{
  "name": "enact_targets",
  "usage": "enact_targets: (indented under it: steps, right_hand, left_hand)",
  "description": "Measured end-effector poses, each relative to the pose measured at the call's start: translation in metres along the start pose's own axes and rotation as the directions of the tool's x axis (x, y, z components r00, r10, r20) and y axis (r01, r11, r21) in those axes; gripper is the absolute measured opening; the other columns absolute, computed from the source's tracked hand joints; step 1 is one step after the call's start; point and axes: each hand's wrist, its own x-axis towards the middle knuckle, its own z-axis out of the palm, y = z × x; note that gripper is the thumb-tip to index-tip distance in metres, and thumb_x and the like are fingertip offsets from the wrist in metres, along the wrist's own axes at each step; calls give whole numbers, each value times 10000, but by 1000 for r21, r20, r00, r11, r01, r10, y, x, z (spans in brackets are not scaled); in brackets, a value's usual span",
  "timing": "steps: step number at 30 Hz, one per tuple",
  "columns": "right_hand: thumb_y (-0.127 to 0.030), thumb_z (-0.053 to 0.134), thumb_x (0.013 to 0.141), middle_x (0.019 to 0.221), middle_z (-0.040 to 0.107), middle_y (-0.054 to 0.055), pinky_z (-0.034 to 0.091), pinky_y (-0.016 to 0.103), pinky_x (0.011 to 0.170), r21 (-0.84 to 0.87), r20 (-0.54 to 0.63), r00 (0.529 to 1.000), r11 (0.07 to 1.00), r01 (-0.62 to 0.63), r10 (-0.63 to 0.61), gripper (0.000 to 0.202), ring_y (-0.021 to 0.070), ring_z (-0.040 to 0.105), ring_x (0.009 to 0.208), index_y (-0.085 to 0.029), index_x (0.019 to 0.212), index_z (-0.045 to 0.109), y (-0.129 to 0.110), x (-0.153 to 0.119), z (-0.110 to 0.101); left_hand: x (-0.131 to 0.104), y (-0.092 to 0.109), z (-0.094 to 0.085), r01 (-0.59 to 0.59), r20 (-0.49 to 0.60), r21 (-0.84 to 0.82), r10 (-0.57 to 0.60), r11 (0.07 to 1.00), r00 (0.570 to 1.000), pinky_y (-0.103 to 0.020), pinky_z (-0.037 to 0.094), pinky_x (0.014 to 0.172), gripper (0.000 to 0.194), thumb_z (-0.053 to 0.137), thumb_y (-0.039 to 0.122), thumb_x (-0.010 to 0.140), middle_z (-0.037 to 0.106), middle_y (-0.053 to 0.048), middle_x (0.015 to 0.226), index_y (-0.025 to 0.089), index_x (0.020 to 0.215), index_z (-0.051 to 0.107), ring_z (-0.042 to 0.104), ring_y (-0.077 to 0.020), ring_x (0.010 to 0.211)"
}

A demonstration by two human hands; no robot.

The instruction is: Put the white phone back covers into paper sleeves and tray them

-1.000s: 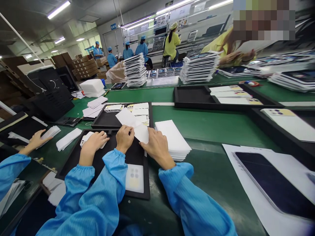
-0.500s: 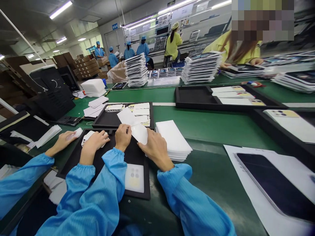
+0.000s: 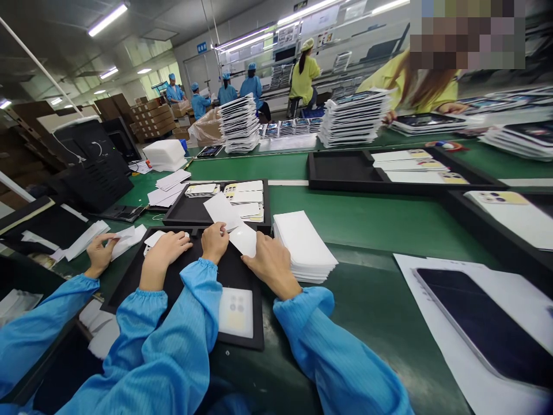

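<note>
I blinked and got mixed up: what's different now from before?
A co-worker's far-left hand left the paper stack, moved right and took hold of white paper. The nearer person in yellow lowered their hands and no longer holds up a sheet. The left hand and right hand edged left, still holding white sheets; the black trays stayed.

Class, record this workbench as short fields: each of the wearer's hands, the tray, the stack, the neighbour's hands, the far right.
Left hand: pinching a white sheet
Right hand: holding a glossy white piece; whether joined to the sheet, unclear
Tray: black, under the left hand
Stack: white, beside right hand
Neighbour's hands: one over tray, one holding white strips
Far right: dark phone-like slab on white paper
</note>
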Motion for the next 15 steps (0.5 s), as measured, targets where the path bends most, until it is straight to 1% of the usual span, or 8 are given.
enact_targets:
  steps: [2,6,9,11,13,14,15]
  right_hand:
    - [-357,648,834,1098,656,157,473,368,760,3,-2,1000,1000,-7,7,427,316,606,1047,-106,1163,543,1,1,1]
    - [-392,643,847,1112,643,160,479,365,767,1,-23,999,1000,-27,27,446,313,598,1062,-114,1180,538,2,2,2]
    - [-406,635,855,1122,632,163,486,369,766,-7,-48,997,998,-62,61,460,317,590,1070,-113,1194,529,3,3,1]
    - [-404,631,858,1122,627,166,490,373,765,-7,-59,995,997,-78,78,465,319,587,1071,-103,1197,526,2,2,-1]
    - [-400,626,862,1119,625,168,493,380,766,-3,-63,995,996,-84,84,460,321,585,1070,-95,1192,528,2,1,-3]
    - [-398,625,863,1118,625,168,493,382,766,-1,-65,994,996,-86,85,456,322,585,1068,-93,1188,529,2,1,-4]
    - [-396,626,862,1117,625,167,493,383,765,1,-68,994,996,-87,86,453,322,584,1068,-94,1186,529,1,0,-5]
  left_hand:
    - [-2,-5,0,-3,-16,-36,3,999,1000,-377,613,884,385,744,56,698,730,88,864,433,775,716,693,-195,991]
    - [-1,-5,2,-9,-54,-87,4,996,999,-291,629,815,434,721,-29,667,727,80,855,398,743,712,707,-153,942]
    - [1,-3,2,7,-45,-114,-13,993,999,-299,636,774,431,725,-31,663,726,86,845,394,724,700,711,-152,919]
    - [4,3,1,23,-33,-122,-27,992,999,-319,635,755,416,739,-11,662,725,94,848,399,722,693,712,-159,909]
    - [7,16,3,44,-34,-117,-48,992,998,-323,620,744,374,760,41,667,724,98,839,402,739,695,710,-156,887]
    - [8,25,7,92,4,-121,-92,988,996,-328,606,745,324,767,96,685,722,96,827,405,751,696,707,-156,878]
    - [8,34,13,162,76,-115,-154,980,985,-338,589,744,241,763,176,714,720,88,812,403,756,695,702,-160,870]
